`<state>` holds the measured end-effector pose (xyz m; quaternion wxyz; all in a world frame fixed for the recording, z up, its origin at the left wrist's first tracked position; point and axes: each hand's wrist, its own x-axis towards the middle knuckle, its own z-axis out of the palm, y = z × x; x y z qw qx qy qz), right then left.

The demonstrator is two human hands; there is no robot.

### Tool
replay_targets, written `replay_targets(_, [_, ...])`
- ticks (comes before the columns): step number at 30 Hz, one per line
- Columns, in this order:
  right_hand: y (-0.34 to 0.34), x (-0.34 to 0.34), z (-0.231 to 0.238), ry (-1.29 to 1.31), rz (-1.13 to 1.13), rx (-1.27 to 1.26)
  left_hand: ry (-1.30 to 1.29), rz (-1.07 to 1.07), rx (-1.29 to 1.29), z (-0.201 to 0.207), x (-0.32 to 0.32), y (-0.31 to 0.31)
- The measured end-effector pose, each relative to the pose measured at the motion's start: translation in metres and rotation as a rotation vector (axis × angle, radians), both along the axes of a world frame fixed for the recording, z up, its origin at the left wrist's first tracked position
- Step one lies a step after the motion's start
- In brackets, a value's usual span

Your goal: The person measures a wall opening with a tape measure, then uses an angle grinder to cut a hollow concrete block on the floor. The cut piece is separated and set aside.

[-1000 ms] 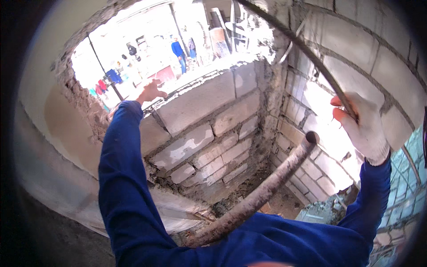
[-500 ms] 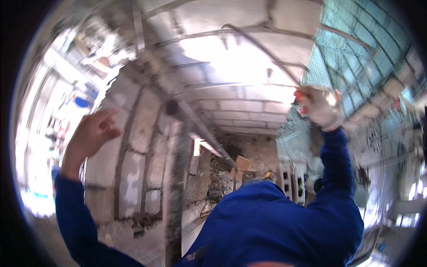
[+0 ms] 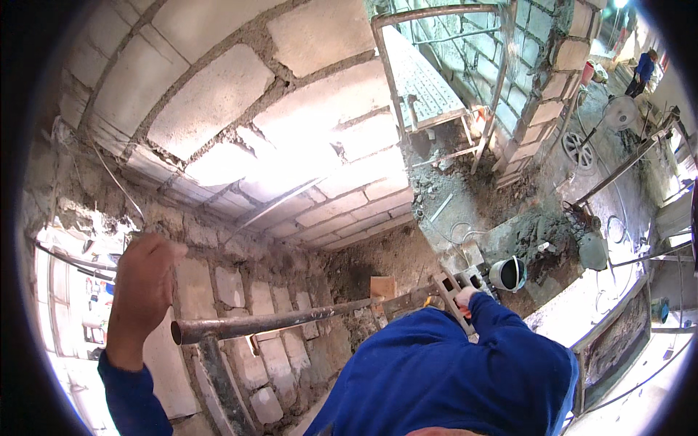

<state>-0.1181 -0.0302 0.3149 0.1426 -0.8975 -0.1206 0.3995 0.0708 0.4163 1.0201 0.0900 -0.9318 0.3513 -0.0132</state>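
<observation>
My left hand [image 3: 147,287], bare, is raised beside the block wall [image 3: 196,291] at left, its fingers curled closed. Whatever they hold, if anything, is hidden. Just below and to its right is the open end of a rusty metal pipe [image 3: 218,330], joined to an upright pipe [image 3: 222,385]. My right hand [image 3: 465,296], in a pale glove with some orange on it, is stretched down low past my body, at a grey hollow block [image 3: 449,285]. Its fingers are too small and hidden to read, so I cannot tell whether it grips the block.
A bucket [image 3: 507,275] with dark contents stands near a heap of dark mortar [image 3: 545,236]. Beyond are a metal scaffold frame with a perforated platform [image 3: 422,80], a spoked wheel [image 3: 579,150] and a fan [image 3: 620,114]. Another person [image 3: 643,71] stands far right.
My right hand has come down from its raised place at right to the hollow block. The view has swung right. My left hand stays raised, its fingers more tightly curled.
</observation>
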Motion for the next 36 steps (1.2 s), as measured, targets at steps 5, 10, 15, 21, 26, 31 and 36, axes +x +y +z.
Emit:
replay_targets(5, [-0.014, -0.033, -0.013, -0.034, -0.274, -0.264, 0.013, -0.194, -0.019, -0.021, 0.055, -0.076])
replay_targets(10, [-0.017, -0.083, 0.081, 0.271, -1.421, 0.336, 0.069, -0.324, 0.037, -0.030, 0.131, -0.127])
replay_targets(15, [0.034, -0.145, 0.121, 0.274, -1.443, 0.095, 0.042, -0.350, 0.113, -0.047, 0.217, -0.162])
replay_targets(21, [0.113, -0.253, 0.054, 0.266, -1.596, 0.009, -0.447, -0.498, 0.056, -0.062, 0.307, -0.213])
replay_targets(26, [0.105, -0.228, 0.043, 0.496, -1.606, 0.083, -0.797, -0.460, -0.024, -0.058, 0.359, -0.270])
replay_targets(31, [0.017, -0.107, 0.083, 0.354, -1.419, 0.104, -1.115, -0.329, -0.092, -0.040, 0.408, -0.318])
replay_targets(36, [-0.048, 0.013, 0.093, -0.119, -1.462, 0.217, -1.342, -0.038, 0.021, -0.051, 0.442, -0.334])
